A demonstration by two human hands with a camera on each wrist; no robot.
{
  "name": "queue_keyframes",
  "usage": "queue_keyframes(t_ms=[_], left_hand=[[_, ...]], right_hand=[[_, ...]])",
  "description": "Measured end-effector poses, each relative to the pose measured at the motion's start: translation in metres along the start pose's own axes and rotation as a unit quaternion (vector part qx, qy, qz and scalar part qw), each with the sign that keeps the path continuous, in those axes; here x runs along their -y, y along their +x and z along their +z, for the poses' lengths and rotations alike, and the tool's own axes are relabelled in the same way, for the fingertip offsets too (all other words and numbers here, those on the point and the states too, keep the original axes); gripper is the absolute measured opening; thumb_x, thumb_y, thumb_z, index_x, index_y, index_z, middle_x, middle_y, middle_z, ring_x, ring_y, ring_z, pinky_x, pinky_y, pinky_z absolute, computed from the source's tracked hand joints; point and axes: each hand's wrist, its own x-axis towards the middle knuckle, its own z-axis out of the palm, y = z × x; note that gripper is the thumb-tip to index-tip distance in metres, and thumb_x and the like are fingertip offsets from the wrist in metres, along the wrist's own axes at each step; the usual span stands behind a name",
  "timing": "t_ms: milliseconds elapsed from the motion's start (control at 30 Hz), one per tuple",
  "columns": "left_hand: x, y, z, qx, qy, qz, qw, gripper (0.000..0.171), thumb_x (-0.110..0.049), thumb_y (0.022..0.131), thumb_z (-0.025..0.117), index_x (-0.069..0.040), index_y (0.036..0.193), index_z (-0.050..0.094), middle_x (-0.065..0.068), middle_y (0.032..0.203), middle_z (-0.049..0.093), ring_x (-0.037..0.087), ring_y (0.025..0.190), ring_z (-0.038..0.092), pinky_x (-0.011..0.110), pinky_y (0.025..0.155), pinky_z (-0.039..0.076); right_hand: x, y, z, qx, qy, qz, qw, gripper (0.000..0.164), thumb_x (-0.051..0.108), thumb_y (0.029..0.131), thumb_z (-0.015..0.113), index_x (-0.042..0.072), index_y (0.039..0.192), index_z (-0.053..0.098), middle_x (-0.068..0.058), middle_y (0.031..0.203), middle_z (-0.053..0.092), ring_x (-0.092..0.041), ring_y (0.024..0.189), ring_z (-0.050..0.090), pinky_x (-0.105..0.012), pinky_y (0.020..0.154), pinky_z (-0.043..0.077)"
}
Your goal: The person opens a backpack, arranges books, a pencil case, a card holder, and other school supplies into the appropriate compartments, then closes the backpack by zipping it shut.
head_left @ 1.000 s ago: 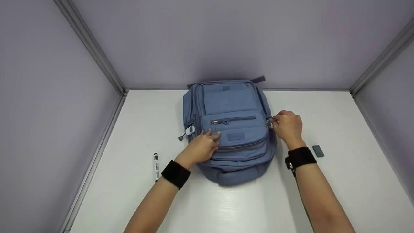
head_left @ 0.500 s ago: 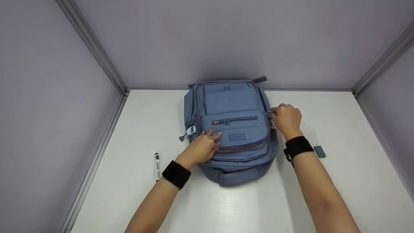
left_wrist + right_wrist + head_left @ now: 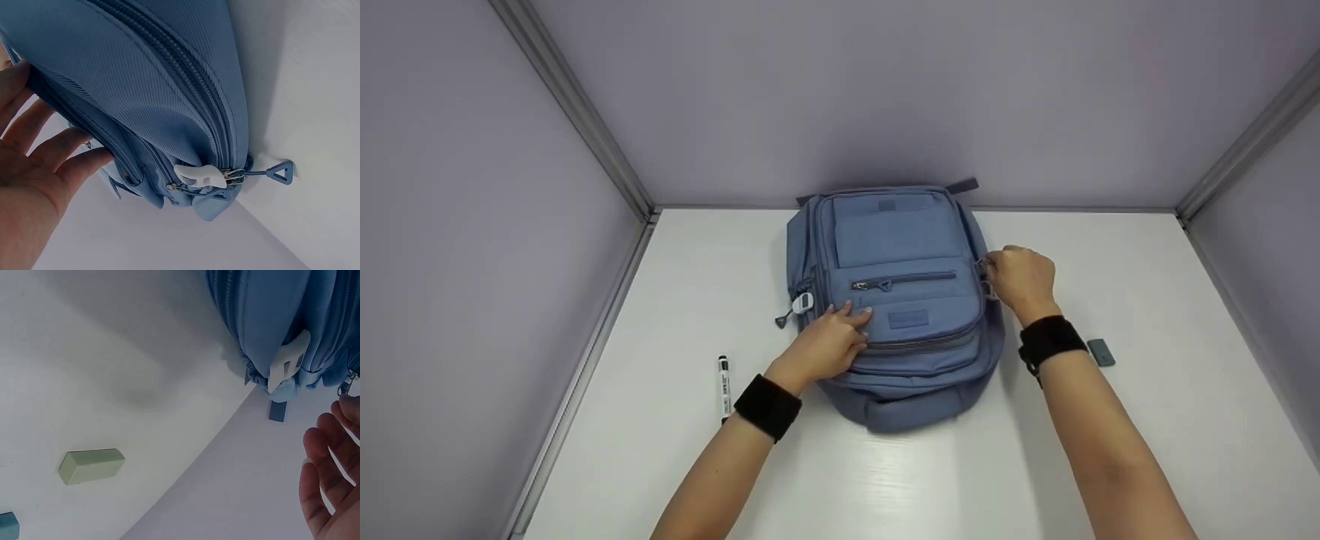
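A blue backpack (image 3: 900,232) lies front up, its top handle toward the person. My left hand (image 3: 829,341) rests on its lower left front with fingers spread; in the left wrist view the fingertips (image 3: 101,157) touch the fabric beside a zipper. At the bag's right side, my right hand (image 3: 1021,281) pinches a small metal zipper pull (image 3: 346,386) between thumb and finger, the other fingers loosely bent. A white plastic tag (image 3: 802,303) and a triangular pull (image 3: 781,322) hang on the left side. Another white tag (image 3: 289,363) shows on the right side.
A capped marker (image 3: 724,386) lies left of the bag on the white table (image 3: 885,487). To the right is a dark green block (image 3: 1100,352). The right wrist view also shows a pale green block (image 3: 93,466). A grey wall (image 3: 810,97) stands behind the bag.
My right hand has moved a little away from me along the bag's right side, the pinched pull with it, then slightly inward. My left hand and the backpack have stayed put.
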Motion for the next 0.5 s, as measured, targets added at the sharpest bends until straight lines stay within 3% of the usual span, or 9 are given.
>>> queue_keyframes(t_ms=[233, 367, 500], left_hand=[[0.001, -0.002, 0.0, -0.012, 0.001, 0.003, 0.9999, 0.018, -0.015, 0.097, 0.063, -0.005, 0.1, 0.078, 0.012, 0.141, 0.052, 0.043, 0.132, 0.042, 0.057, 0.105, 0.034], [0.001, -0.003, -0.003, -0.012, 0.008, 0.004, 0.9999, 0.018, -0.015, 0.097, 0.062, -0.006, 0.096, 0.079, 0.013, 0.14, 0.053, 0.044, 0.13, 0.043, 0.057, 0.104, 0.035], [0.001, -0.002, -0.006, -0.013, 0.01, 0.003, 0.9999, 0.018, -0.014, 0.096, 0.063, -0.006, 0.095, 0.079, 0.013, 0.139, 0.053, 0.044, 0.129, 0.045, 0.057, 0.103, 0.037]], right_hand=[[0.001, -0.012, 0.002, 0.05, 0.029, 0.012, 0.998, 0.024, 0.013, 0.092, 0.065, 0.0, 0.111, 0.071, -0.02, 0.096, 0.069, -0.04, 0.077, 0.066, -0.053, 0.06, 0.051], [0.012, -0.02, 0.001, 0.029, 0.021, -0.027, 0.999, 0.031, 0.012, 0.096, 0.06, -0.002, 0.122, 0.064, -0.022, 0.105, 0.064, -0.043, 0.085, 0.063, -0.054, 0.066, 0.051], [0.029, -0.028, -0.003, -0.003, 0.037, -0.093, 0.995, 0.032, 0.02, 0.1, 0.057, 0.002, 0.124, 0.065, -0.022, 0.116, 0.059, -0.045, 0.101, 0.058, -0.055, 0.08, 0.048]])
